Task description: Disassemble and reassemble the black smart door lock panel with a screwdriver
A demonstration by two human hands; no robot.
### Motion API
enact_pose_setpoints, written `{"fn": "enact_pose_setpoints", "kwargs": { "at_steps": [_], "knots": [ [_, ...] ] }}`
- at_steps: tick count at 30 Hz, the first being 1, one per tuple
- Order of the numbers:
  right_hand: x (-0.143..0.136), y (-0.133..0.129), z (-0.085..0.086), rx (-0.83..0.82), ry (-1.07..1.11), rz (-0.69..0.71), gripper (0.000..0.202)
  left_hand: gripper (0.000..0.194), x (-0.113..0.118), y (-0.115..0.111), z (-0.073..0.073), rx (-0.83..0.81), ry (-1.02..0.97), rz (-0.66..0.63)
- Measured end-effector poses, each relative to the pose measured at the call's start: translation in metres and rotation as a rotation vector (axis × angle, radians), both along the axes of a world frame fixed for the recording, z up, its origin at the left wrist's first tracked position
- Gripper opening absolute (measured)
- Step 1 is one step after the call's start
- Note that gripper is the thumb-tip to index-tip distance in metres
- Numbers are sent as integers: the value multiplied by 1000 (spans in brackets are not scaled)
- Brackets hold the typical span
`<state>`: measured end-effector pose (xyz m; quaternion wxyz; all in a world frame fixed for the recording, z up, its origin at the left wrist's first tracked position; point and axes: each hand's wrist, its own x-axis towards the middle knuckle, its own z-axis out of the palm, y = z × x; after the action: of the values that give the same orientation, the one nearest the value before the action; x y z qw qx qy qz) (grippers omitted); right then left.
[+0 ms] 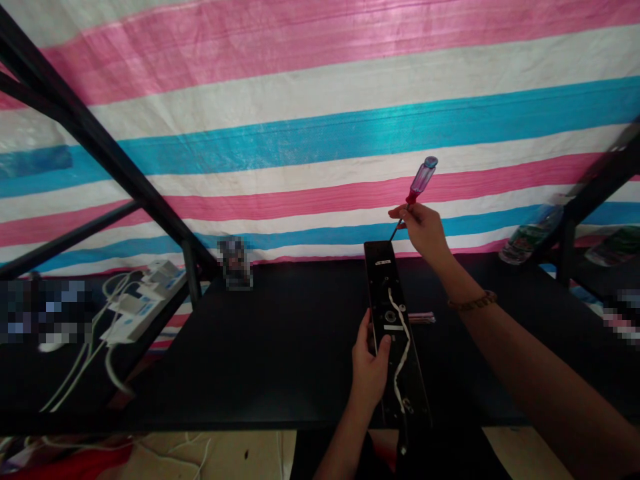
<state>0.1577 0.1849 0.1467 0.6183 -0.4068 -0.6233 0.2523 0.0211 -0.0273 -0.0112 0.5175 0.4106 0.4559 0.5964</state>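
A long black panel-like device [379,290] lies lengthwise on the dark table, its near end reaching the table's front edge. A white cable [404,353] runs along its upper face. My left hand [370,363] grips the device's left side, thumb on top and fingers at the edge. My right hand [423,227] pinches the shaft of a screwdriver [423,176] with a clear purplish handle and red collar. The screwdriver is tilted, handle up to the right, its tip at the far end of the device. Whether the tip sits in a screw is too small to tell.
Right of the device lies a second clear-handled tool [423,318], partly hidden. A plastic bottle [530,233] leans at the back right. A white power strip [145,307] with cables is at left. Black frame bars [120,167] and a striped tarp [300,153] bound the table [250,360].
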Motion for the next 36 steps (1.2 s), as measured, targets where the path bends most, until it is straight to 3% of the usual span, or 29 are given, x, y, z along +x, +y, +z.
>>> {"fn": "enact_pose_setpoints", "kwargs": {
  "at_steps": [9, 14, 21, 29, 36],
  "knots": [
    [-7, 4, -8, -13, 135, -28, 27, 69, 1, 1, -3, 6, 7, 13],
    [-9, 1, -6, -36, 28, 78, 26, 70, 0, 1, -3, 7, 4, 6],
    [-13, -1, -9, -27, 82, -21, 25, 71, 1, 1, 1, 8, -10, -1],
    [-9, -2, -11, -17, 38, -1, 34, 68, -2, 3, -3, 2, 3, 17],
    [-7, -6, -10, 2, 6, -4, 29, 66, 3, -4, -4, 17, 54, 13]
  ]
}}
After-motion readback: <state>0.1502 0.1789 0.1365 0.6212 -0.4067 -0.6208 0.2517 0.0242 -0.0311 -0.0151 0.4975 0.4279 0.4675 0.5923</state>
